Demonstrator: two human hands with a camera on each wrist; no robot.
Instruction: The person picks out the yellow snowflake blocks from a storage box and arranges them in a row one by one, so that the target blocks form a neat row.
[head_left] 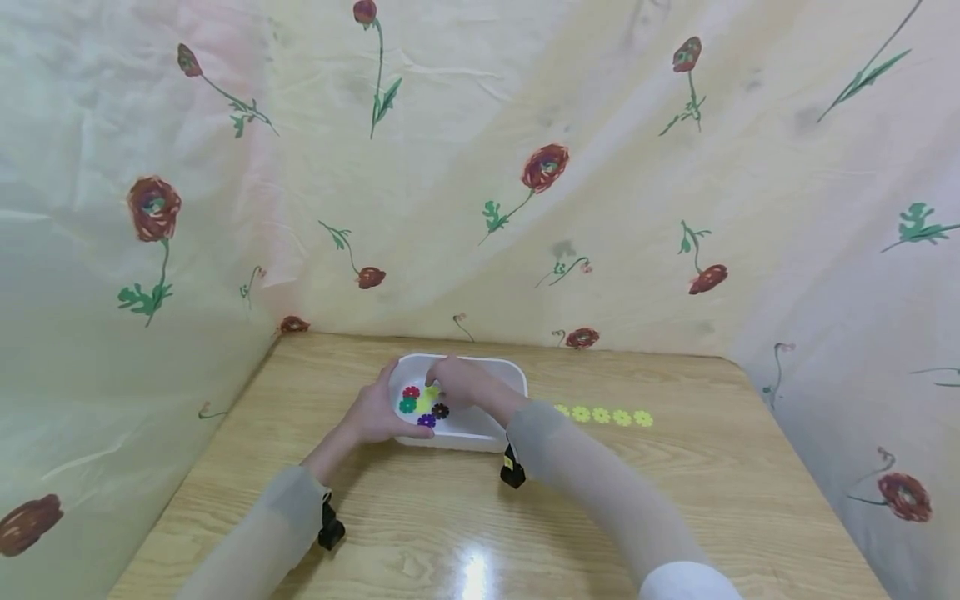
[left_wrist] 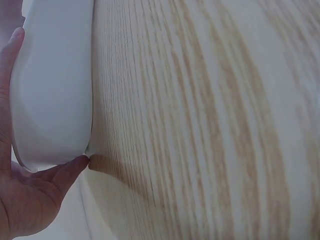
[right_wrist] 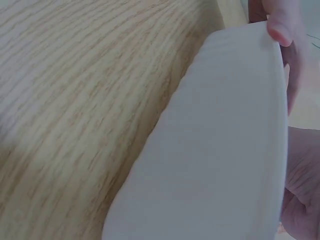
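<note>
A white plastic basin [head_left: 465, 442] stands on the wooden table, holding several small flower-shaped plastic discs. Among them are a red disc [head_left: 411, 392], a green disc [head_left: 407, 405], a purple disc [head_left: 427, 420], a black disc [head_left: 440, 411] and yellow discs [head_left: 424, 404]. My left hand [head_left: 375, 412] grips the basin's left end, thumb along the front rim and fingers at the end wall. My right hand [head_left: 465, 385] reaches down inside the basin, fingertips at the yellow discs. Whether they pinch one is hidden. In the right wrist view, the basin wall [right_wrist: 215, 135] covers the fingertips.
A row of several yellow flower discs [head_left: 601, 415] lies on the table [head_left: 420, 517] right of the basin, partly behind my right forearm. Flower-printed cloth [head_left: 450, 208] hangs behind the table and at both sides. Small black cameras [head_left: 513, 473] are strapped at both wrists.
</note>
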